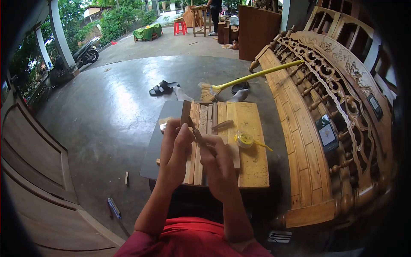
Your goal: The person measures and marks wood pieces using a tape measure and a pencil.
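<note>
My left hand [176,143] is closed around a flat piece of wood [186,112], raised above the low work table [252,167]. Close beside it, my right hand [217,162] grips a thin dark strip [198,136] that slants up toward the wood piece. Beneath both hands, long wooden strips [191,165] lie side by side on the table. A yellow tape measure [244,139] rests right of my right hand, below a short wooden piece [223,125]. Left of my left hand, a brush [164,123] is partly visible.
A carved wooden bench [295,150] stands on the right with a phone [327,133] on it. A broom [257,74] leans against it. Beyond the table are a sandal [163,88] and my feet. Wooden panels [36,145] stand left. A person [215,15] stands far back.
</note>
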A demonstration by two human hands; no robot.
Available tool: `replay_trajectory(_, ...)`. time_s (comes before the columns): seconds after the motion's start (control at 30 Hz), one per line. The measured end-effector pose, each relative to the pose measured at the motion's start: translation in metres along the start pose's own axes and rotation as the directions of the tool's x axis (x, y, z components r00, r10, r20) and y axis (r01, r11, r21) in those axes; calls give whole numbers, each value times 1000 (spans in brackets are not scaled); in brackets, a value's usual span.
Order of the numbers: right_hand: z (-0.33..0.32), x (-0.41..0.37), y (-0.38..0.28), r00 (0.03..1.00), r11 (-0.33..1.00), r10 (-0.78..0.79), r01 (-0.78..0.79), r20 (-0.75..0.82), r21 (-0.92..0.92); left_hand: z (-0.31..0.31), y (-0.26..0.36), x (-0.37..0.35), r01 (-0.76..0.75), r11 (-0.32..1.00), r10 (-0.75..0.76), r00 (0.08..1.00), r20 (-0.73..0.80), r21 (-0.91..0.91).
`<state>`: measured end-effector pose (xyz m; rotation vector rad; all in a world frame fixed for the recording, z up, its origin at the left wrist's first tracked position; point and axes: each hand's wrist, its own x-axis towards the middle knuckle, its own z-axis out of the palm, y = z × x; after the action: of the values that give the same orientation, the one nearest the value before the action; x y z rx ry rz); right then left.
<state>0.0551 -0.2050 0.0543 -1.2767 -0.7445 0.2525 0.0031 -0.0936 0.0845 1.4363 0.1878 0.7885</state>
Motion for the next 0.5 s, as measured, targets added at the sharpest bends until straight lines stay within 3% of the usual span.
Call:
replay_trajectory(0.23, -3, -4, -9, 992, 996, 64, -57, 105, -71, -3, 1, -1, -108, 983, 114, 993, -28, 151)
replay_trajectory(0.33, 0, -3, -8, 996, 998, 37, -34, 86, -45, 3, 0, -1, -77, 995, 82, 994, -71, 68)
replay_trajectory(0.5, 3, -2, -8, 991, 994, 94, -99, 94, 52, -12, 3, 2, -37, 996, 36, 999, 15, 79)
